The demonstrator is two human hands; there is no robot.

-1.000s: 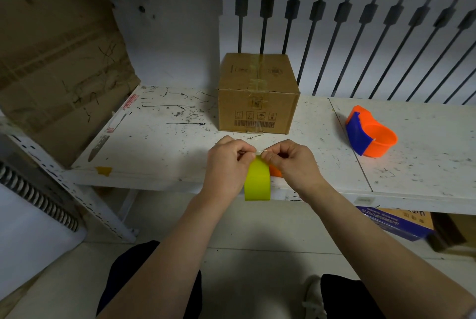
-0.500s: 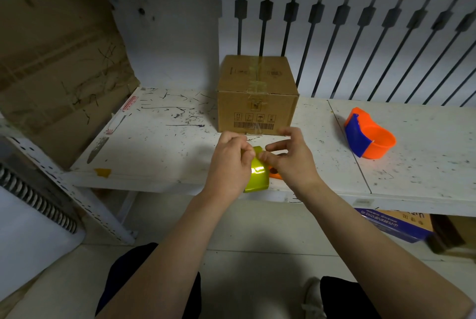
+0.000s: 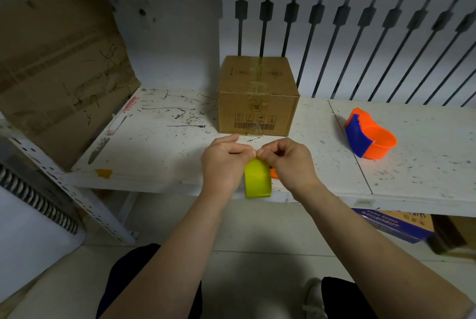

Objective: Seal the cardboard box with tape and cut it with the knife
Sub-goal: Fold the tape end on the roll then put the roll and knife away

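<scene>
A closed brown cardboard box (image 3: 257, 102) stands at the back of the white table (image 3: 159, 143), with clear tape strips over its top seam and front. In front of it, over the table's front edge, both hands hold a yellow-green roll of tape (image 3: 257, 179) upright. My left hand (image 3: 224, 161) grips the roll's left side. My right hand (image 3: 288, 161) pinches at the roll's top, fingertips touching those of the left. A small orange object (image 3: 273, 173), partly hidden behind the right hand, lies on the table; I cannot tell if it is the knife.
An orange and blue tape dispenser (image 3: 371, 138) lies on the table to the right. A large flattened cardboard sheet (image 3: 59, 66) leans at the left. A railing (image 3: 360, 35) backs the table. Boxes (image 3: 396, 223) sit under the table at right.
The roll turned from a tilted pose back upright. My right hand's fingers, spread half a second ago, have closed again on the roll's top beside the left fingertips.
</scene>
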